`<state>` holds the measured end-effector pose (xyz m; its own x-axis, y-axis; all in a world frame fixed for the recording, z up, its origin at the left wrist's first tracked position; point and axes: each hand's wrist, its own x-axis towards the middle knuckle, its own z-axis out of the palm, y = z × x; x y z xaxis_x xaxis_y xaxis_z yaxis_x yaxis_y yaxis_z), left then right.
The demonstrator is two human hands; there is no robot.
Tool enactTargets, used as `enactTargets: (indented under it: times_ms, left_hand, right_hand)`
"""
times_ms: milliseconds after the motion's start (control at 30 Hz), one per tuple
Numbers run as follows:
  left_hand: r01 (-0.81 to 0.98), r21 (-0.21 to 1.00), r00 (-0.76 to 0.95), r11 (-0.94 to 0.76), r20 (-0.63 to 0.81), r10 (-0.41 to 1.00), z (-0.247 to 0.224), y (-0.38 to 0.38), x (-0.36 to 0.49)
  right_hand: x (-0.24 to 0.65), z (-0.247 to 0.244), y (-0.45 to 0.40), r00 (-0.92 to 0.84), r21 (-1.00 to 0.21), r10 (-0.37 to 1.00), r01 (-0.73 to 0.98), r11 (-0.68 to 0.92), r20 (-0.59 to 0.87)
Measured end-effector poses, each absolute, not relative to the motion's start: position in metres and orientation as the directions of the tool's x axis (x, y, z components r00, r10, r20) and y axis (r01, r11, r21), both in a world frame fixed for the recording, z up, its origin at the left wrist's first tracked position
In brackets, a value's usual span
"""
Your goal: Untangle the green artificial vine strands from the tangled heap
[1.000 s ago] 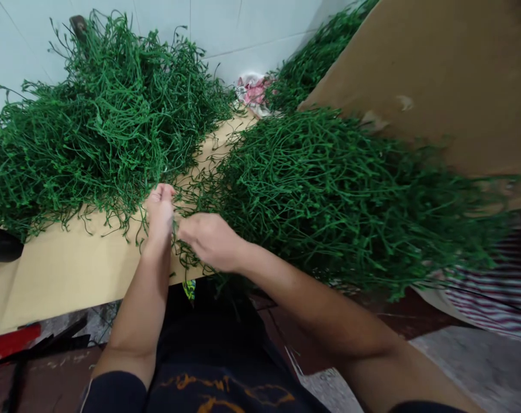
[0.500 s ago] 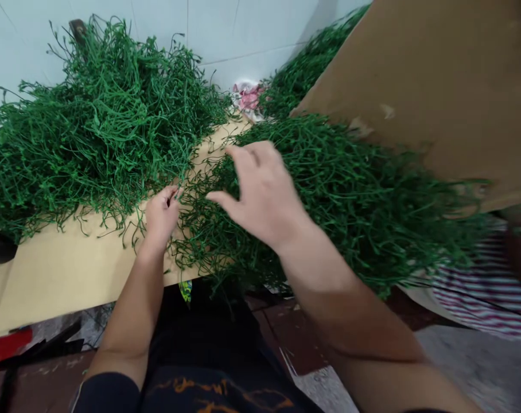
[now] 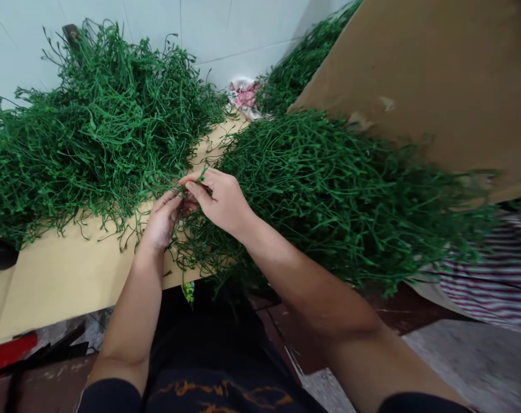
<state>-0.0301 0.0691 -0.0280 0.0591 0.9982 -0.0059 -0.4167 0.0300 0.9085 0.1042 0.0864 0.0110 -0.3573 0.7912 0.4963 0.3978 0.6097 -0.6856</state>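
My right hand (image 3: 221, 201) is closed in a pinch on a thin green stem (image 3: 203, 172), whose tip pokes up past the fingers. Right against it, my left hand (image 3: 162, 218) pinches at the same place, also on green stem; its fingertips are partly covered. Both hands are over the cardboard sheet (image 3: 71, 275), in the gap between two heaps. On the left is a tall tangled heap of green stems (image 3: 118, 126) with small forked tips. To the right lies a wide heap of similar stems (image 3: 329, 189), partly beneath my right forearm.
A large cardboard panel (image 3: 432, 86) leans at the right. Behind it more green stems (image 3: 286, 77) rest by the white tiled wall (image 3: 226, 34). A pink and white cloth (image 3: 245, 96) sits at the back. Striped fabric (image 3: 497, 275) shows at far right, a black object (image 3: 0, 252) at far left.
My right hand has come left and down from above the right heap, its spread fingers closing to a pinch beside my left hand. My left hand has stayed nearly in place.
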Motion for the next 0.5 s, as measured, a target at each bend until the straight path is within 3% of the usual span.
enactTargets:
  times_ms: [233,500]
  left_hand:
    - [-0.584,0.807,0.063,0.088,-0.064,0.996,-0.019,0.066,-0.033]
    - [-0.442,0.891,0.074,0.107,-0.082,0.994,-0.020,0.064,-0.030]
  right_hand:
    - [0.098,-0.006,0.093,-0.249,-0.714,0.759,0.258,0.651,0.602]
    - [0.101,-0.013,0.103,-0.184,-0.821,0.852,0.230,0.523,0.491]
